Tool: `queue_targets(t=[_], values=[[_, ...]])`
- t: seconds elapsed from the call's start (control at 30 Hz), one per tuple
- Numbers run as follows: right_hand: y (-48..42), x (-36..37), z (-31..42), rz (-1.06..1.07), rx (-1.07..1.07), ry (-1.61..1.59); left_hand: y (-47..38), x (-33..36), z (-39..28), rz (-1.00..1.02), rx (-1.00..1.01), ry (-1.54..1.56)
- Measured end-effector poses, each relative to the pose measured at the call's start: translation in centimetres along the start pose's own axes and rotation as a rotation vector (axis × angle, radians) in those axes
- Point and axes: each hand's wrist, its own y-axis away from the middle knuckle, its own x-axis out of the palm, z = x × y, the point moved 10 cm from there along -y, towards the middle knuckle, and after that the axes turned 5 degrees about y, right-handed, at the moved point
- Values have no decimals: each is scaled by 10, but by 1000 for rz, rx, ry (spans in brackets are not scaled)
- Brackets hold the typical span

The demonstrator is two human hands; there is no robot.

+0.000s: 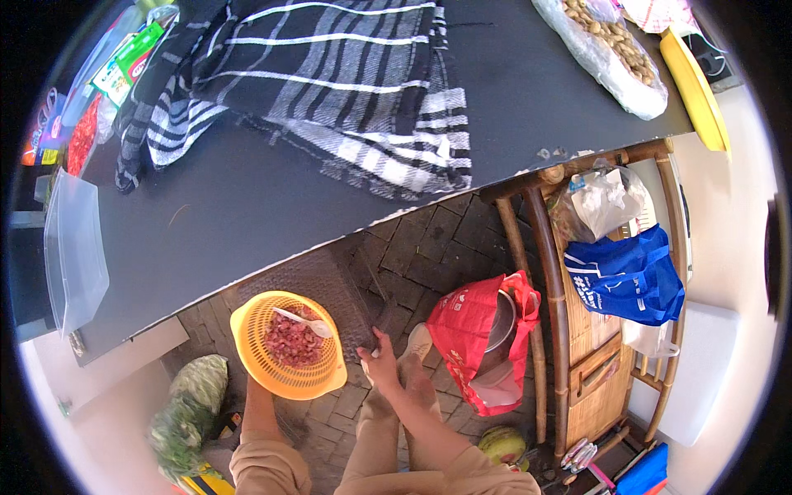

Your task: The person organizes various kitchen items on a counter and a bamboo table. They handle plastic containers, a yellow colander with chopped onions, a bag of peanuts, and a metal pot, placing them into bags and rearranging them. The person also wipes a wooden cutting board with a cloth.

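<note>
A yellow plastic colander [250, 337] rests on my left hand [258, 391], which is mostly hidden beneath it; only the wrist side shows. Chopped reddish-pink pieces [288, 346], resembling shallots, cover its bottom. On top of them lies a white plastic spoon [309, 323], its bowl towards the right wall. My right hand [380, 362] is lowered beside the colander, fingers bent, by the near edge of a dark woven seat [309, 291]. Whether those fingers grip that edge or something small is not clear.
A black table [185, 241] carries a checked cloth [334, 74], a plastic tub [74, 253] and a bag of peanuts [609, 43]. On the brick floor stand a red bag [458, 334], a watermelon [500, 444] and bagged greens [192, 396]. Bags hang on a bamboo rack [560, 346].
</note>
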Motion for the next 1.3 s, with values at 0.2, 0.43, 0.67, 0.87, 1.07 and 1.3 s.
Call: queue_targets(t=[0.2,0.43,0.67,0.87,1.07,1.3], values=[[-16,5,6,87,39,-113,10,-19,-21,-30,13,-27],[-14,-45,27,37,-20,287,47,-36,-47,-109,35,-136],[77,-211,74,-112,-56,126,234,-100,-103,-663,-82,-518],[186,-338,177,-301,6,-43,358,-82,-180,-744,239,-568],[227,-418,278,-441,-84,-270,379,153,-262,-583,916,-862],[155,-511,423,-501,-361,-246,348,442,-281,-215,1253,-703]])
